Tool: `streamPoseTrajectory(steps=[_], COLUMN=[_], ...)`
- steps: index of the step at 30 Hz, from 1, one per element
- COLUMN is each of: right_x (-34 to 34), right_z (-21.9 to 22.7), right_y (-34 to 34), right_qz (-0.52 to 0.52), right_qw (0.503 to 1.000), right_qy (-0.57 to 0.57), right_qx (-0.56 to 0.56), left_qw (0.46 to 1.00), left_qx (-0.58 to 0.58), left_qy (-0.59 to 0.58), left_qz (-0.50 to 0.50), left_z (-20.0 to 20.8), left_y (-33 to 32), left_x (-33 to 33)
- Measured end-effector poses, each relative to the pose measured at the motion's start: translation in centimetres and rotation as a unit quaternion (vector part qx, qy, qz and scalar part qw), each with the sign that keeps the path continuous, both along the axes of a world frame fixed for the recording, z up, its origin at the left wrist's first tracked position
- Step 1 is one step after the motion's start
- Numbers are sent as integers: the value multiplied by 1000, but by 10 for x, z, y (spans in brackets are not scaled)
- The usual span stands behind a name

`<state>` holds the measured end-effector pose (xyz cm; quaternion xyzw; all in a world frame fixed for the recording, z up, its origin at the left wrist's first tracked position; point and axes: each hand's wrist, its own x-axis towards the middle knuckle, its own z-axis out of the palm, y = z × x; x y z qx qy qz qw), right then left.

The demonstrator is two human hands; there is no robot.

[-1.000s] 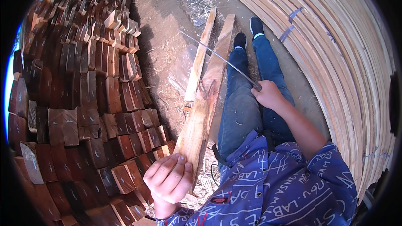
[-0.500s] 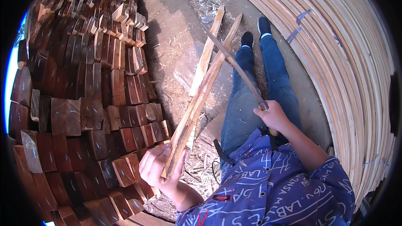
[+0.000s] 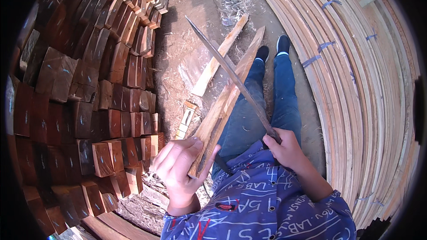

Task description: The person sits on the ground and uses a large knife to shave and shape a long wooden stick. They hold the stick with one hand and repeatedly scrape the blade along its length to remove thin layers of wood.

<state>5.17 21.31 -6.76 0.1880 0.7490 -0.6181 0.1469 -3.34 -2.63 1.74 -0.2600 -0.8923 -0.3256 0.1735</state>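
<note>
My left hand (image 3: 180, 162) is wrapped round the near end of a long wooden stake (image 3: 218, 112), with the thumb on the right side. The stake slants up and away, narrowing to a point at its far end. A dark strip runs along its near part. In my right hand (image 3: 286, 149) is a machete (image 3: 254, 101) with a long, narrow, dark blade; its handle is mostly hidden in the fist. The blade points up and left, crossing over the stake in view. Whether the two touch, I cannot tell.
Another piece of wood (image 3: 206, 80) lies on the dirt ground beyond the stake, near a short yellow-edged strip (image 3: 186, 120). Stacked reddish-brown timber (image 3: 58, 120) rises on the left. Long pale boards (image 3: 338, 89) with blue ties line the right. Wood shavings (image 3: 235, 2) litter the ground.
The machete blade has swung to the left over the stake. My left hand and the stake now sit further right in view, and the view itself has shifted.
</note>
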Motion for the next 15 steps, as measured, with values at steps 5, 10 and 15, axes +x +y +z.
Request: streamPoseTrajectory(steps=[5,10,15], right_x=[0,6,8], right_z=[20,20,10], right_y=[-7,-18,-23], right_qz=[17,43,67], right_qw=[997,997,997], right_qy=[5,61,34], right_qx=[-77,-37,-26], left_qw=[999,998,999], left_qx=[16,23,20], left_qy=[-17,-18,-42], left_qz=[-31,-51,-27], left_z=[-5,-8,-16], left_y=[2,-1,-14], left_x=[10,14,19])
